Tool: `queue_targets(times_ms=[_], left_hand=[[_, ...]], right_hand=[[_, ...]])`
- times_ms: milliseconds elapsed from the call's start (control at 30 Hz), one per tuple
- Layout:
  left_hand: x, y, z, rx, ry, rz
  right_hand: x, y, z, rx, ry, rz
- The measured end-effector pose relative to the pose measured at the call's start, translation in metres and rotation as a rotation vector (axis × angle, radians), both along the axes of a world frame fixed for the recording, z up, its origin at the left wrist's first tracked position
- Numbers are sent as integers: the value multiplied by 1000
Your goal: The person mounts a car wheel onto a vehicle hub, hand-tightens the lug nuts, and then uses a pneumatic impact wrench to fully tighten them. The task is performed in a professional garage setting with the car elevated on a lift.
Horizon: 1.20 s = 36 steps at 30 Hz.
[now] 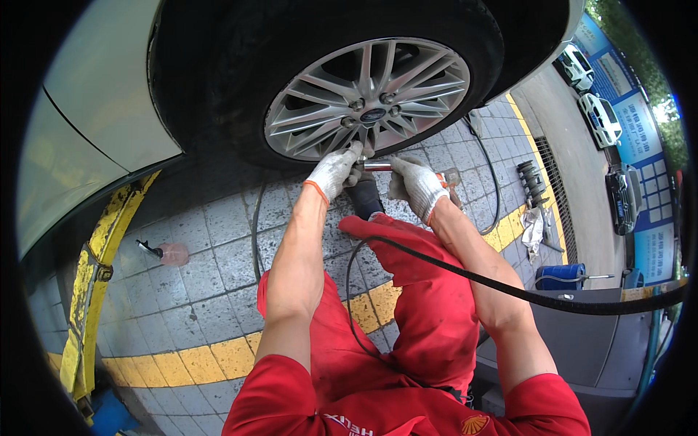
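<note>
Just below a car's silver alloy wheel [322,109], my left hand [338,170], in a white knit work glove, has its fingers closed around one end of a short metal socket [376,164] with a red band. My right hand [419,185], gloved the same way, is at the socket's other end; its fingers are curled, and its exact grip cannot be made out. Lug nuts [357,104] sit around the Ford centre cap [373,115]. The black tyre [245,109] surrounds the wheel.
A yellow lift arm [90,289] stands at left, near a pink spray bottle [173,254]. Black hoses [493,180] cross the tiled floor. A coil spring [531,182], a rag [533,231], a blue container [560,277] and a grey cabinet [572,338] are at right.
</note>
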<state>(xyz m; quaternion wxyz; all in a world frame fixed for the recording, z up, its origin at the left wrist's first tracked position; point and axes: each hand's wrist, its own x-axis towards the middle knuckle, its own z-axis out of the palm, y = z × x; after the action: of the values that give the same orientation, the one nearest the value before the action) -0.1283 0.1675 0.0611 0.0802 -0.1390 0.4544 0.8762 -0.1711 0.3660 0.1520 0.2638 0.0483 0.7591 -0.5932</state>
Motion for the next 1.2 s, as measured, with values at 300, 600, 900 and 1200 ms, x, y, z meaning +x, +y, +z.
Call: queue_targets(times_ms=[300, 600, 900, 1200], left_hand=[[-6, 7, 17, -493, 17, -59], [-23, 22, 2, -78, 201, 58], [-28, 17, -4, -40, 103, 151], [-37, 15, -11, 333, 55, 33]], right_hand=[[11, -2, 6, 0, 30, -53], [-7, -17, 1, -238, -249, -62], [-6, -51, -48, -442, -152, -122], [-1, -55, -35, -673, -323, -164]])
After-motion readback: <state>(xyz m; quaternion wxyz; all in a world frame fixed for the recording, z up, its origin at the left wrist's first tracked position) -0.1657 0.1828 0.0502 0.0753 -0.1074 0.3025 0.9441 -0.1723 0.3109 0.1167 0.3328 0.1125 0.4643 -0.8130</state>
